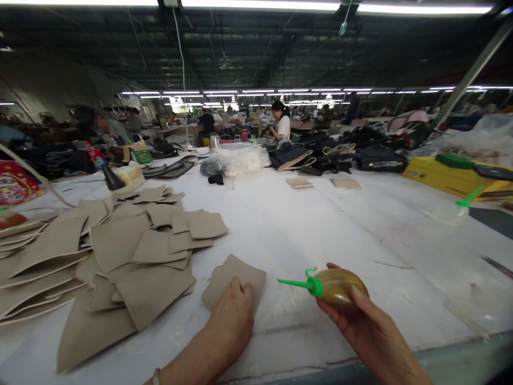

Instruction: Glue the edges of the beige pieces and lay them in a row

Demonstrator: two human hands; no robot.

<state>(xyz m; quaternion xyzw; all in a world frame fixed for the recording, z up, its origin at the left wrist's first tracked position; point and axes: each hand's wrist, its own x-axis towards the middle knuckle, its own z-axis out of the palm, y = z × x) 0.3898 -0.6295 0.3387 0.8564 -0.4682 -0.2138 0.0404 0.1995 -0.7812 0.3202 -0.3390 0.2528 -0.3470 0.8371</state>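
near the front edge of the white surface (304, 224), about its middle, the left hand (232, 315) lies palm down on a single tan piece (236, 277) — its grip spread, fingers flat on the piece's near end and pinching nothing. just to the right, the right hand (363, 321) holds a squeeze bottle (340, 286) with amber contents, the grip closed around its round body from below and behind, thumb along the near side. the bottle lies nearly level above the surface, and its green nozzle (294, 282) points left toward the tan piece without touching it. a loose heap of tan pieces (120, 251) of the same stuff covers the left part of the surface, overlapping one another, the nearest of them just beside the single piece; longer curved strips (36, 278) fan out at the left edge. toward the right edge stands a second bottle (451, 213) with a green spout — pale and hard to read — and past it a yellow box (436, 176). farther back, two small tan cut-outs (300, 182) lie apart on bare surface, and along the far edge sit a clear plastic bag (238, 159) of white stuff and a row of dark bags (320, 155). beyond them a person in a white shirt (284, 127) sits farther back in the hall.
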